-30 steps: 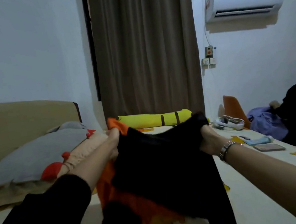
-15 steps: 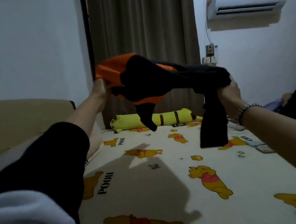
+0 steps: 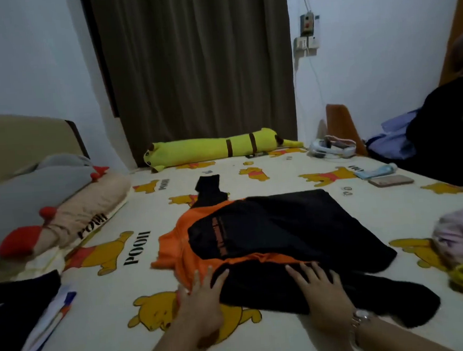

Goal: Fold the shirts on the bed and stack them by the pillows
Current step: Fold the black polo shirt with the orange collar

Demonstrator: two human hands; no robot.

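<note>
Hands (image 3: 258,296) flat on shirt (image 3: 270,233)

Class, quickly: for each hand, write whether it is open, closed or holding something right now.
Left hand: open, fingers straight, pressing on the shirt.
Right hand: open, fingers spread flat on the shirt.

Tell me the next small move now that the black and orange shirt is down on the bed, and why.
Probably smooth it flat first. The black and orange shirt lies rumpled on the bed, one sleeve trailing toward the yellow plush. The left hand and right hand rest flat on its near edge, so sweeping outward should even it out before any fold.
</note>
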